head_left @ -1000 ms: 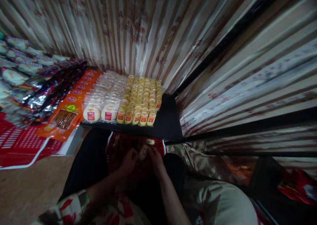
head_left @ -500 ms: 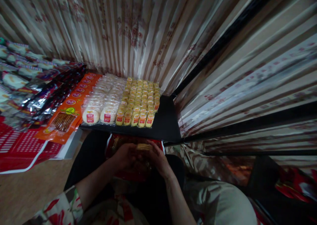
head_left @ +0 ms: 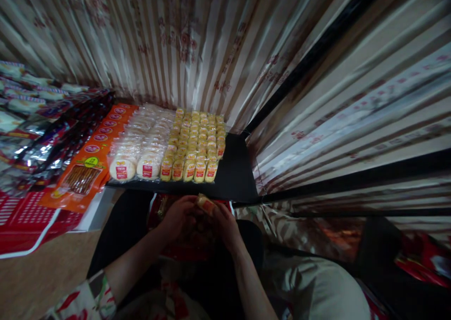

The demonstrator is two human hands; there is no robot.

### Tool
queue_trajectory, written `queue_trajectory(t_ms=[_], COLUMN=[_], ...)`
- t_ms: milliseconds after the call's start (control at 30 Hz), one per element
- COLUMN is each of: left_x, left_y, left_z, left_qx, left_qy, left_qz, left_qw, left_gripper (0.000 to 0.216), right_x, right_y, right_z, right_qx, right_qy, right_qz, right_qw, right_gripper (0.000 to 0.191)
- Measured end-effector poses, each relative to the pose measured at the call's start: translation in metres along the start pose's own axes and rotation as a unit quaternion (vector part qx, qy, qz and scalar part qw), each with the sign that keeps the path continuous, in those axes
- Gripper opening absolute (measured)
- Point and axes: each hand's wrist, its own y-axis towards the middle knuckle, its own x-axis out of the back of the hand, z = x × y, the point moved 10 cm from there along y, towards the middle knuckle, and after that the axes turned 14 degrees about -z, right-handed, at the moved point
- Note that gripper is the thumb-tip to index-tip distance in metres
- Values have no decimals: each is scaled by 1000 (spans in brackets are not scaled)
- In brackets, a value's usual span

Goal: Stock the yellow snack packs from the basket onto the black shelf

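Note:
A small wrapped snack cake (head_left: 205, 204), yellowish with an orange-red label, is held tilted above my lap. My right hand (head_left: 225, 223) has its fingers closed around the cake's right end. At its left end, the curled fingers of my left hand (head_left: 178, 219) meet the wrapper, partly in shadow. Beneath both hands lies a red bag (head_left: 181, 253) with white edging, its contents too dark to make out. Just beyond, rows of similar yellow wrapped cakes (head_left: 197, 141) stand on a black table (head_left: 236, 169).
Left of the yellow cakes are rows of round white wrapped crackers (head_left: 121, 167), an orange pretzel-stick bag (head_left: 81, 176) and dark shiny packets (head_left: 59, 136). A red basket (head_left: 30, 212) stands at the left. Striped curtains (head_left: 197, 42) and a black pole (head_left: 299, 75) enclose the space.
The wrapped cake has turned from level to tilted, showing its label, and is slightly higher. My left hand has risen a little beside it. The view has shifted slightly.

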Motion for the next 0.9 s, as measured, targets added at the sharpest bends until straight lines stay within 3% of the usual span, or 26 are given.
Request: queue_trajectory(t_ms=[133, 267, 467, 633, 800, 867, 900], left_x=[1, 3, -4, -17, -35, -45, -52], left_y=[1, 4, -1, 5, 9, 0, -9], left_z=[-11, -13, 10, 7, -5, -24, -37], left_qx=[-59, -101, -58, -135, -229, -327, -393], left_qy=[85, 190, 96, 90, 221, 282, 317], left_qz=[-31, -65, -48, -58, -76, -86, -92], left_qw=[994, 974, 993, 985, 945, 898, 858], left_gripper=[39, 25, 29, 23, 21, 32, 37], right_x=[2, 3, 7, 0, 4, 12, 18], right_y=[-2, -6, -6, -9, -1, 11, 18], right_z=[8, 16, 20, 18, 42, 57, 64], right_qx=[23, 6, -7, -6, 48, 77, 93], right_qy=[-16, 23, 119, 141, 107, 96, 90], right_qz=[-14, -18, -57, -73, -72, -79, -92], right_qw=[1000, 1000, 991, 987, 990, 989, 987], right_gripper=[37, 50, 51, 41, 44, 49, 50])
